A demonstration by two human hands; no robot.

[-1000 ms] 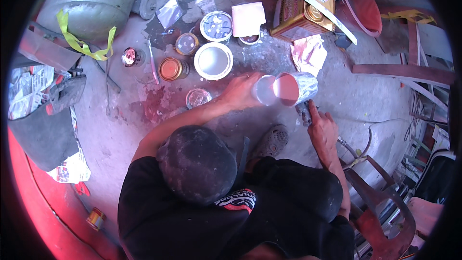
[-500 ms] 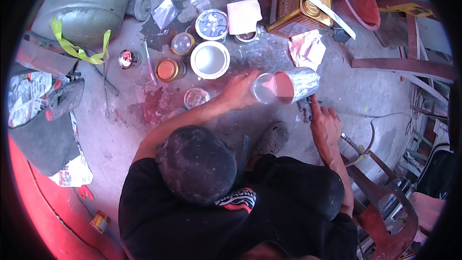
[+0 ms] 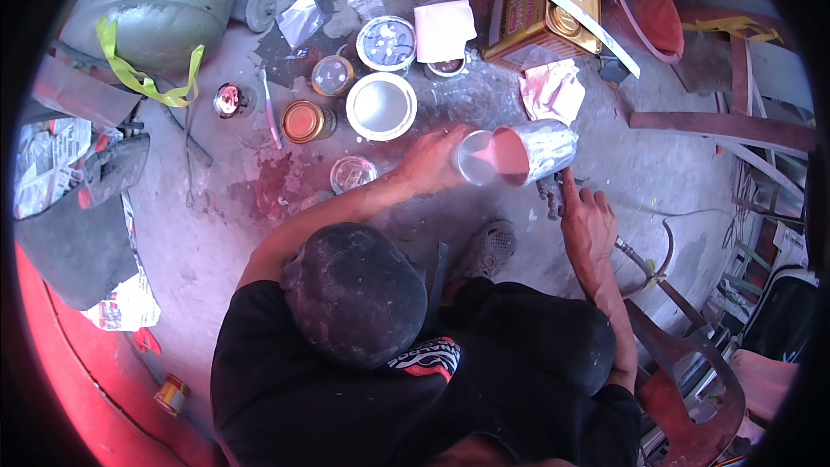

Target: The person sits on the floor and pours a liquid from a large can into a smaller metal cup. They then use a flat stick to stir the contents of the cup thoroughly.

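My left hand (image 3: 432, 156) is closed around a clear plastic cup (image 3: 472, 171). Against its rim tilts a silver metal cup (image 3: 552, 149), its mouth facing left, with pink paint (image 3: 489, 154) running between the two. That metal cup seems to belong to a spray gun (image 3: 550, 195), whose dark metal body shows just below it. My right hand (image 3: 590, 220) appears closed on the gun's handle, which is mostly hidden. Its index finger stretches up to the cup's base, the other fingers are curled. A hose (image 3: 635, 258) comes out beside the right wrist.
Beyond my hands stand a white-rimmed tub (image 3: 380, 107), a spotted lid (image 3: 386, 43), small cans (image 3: 303, 122) and a clear jar (image 3: 353, 175). A gold rectangular tin (image 3: 527, 26) carries a long pale strip (image 3: 562, 2). A grey cylinder (image 3: 156, 0) lies far left; curved metal frames (image 3: 718, 121) crowd the right.
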